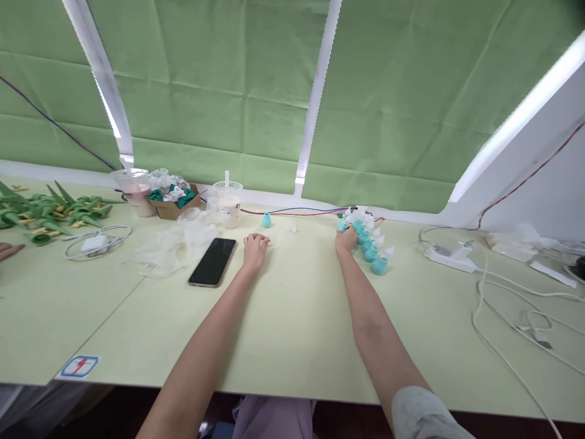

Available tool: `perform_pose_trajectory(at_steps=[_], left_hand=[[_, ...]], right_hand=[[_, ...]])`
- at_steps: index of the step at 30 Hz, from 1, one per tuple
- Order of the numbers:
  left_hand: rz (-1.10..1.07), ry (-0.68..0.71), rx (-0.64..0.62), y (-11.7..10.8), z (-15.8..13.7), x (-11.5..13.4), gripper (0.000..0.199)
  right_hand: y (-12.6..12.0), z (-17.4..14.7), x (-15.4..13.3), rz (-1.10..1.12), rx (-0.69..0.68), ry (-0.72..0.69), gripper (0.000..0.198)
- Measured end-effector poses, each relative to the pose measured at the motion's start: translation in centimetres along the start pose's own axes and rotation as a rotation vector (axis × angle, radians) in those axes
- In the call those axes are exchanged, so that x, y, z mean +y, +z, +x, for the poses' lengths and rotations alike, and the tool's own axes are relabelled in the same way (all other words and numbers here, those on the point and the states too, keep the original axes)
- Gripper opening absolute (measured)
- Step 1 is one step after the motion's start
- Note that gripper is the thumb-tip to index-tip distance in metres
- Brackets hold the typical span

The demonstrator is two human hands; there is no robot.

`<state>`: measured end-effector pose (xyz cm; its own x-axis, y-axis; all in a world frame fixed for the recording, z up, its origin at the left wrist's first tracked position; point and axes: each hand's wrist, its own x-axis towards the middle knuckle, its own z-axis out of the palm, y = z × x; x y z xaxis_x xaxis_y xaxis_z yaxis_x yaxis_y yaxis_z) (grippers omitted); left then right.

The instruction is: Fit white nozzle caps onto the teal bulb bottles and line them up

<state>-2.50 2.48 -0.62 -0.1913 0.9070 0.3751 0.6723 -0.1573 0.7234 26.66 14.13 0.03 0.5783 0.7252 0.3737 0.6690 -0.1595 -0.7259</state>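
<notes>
Pale-grn tbl [292, 341]: blk phone [212, 263], 2 cups [230, 210], grn parts [48, 210], teal pots [370, 253] w/ wht tips [390, 251], pwr strip [450, 261].

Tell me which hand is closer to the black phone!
The left. The left hand is just right of the phone, not touching it. The right hand is much farther to the right, at the little turquoise pots.

Row of small, round-bellied turquoise pots [379, 266], near ones bearing pointed white tops [390, 251]; far end crowded, count uncertain. Lone turquoise pot [266, 221] upright, well apart to the left; small white piece [294, 229] lying between, nearer the lone one.
</notes>
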Motion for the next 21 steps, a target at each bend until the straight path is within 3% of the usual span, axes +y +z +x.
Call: perform_pose_trajectory(at_steps=[15, 21], left_hand=[[0.020, 0.003, -0.043, 0.0, 0.0, 0.3, 0.031], [0.032, 0.012, -0.060, 0.1, 0.0, 0.2, 0.034]], right_hand=[[0.8, 0.7, 1.3, -0.032, 0.032, 0.003, 0.041], [0.8, 0.2, 1.3, -0.038, -0.028, -0.018, 0.063]])
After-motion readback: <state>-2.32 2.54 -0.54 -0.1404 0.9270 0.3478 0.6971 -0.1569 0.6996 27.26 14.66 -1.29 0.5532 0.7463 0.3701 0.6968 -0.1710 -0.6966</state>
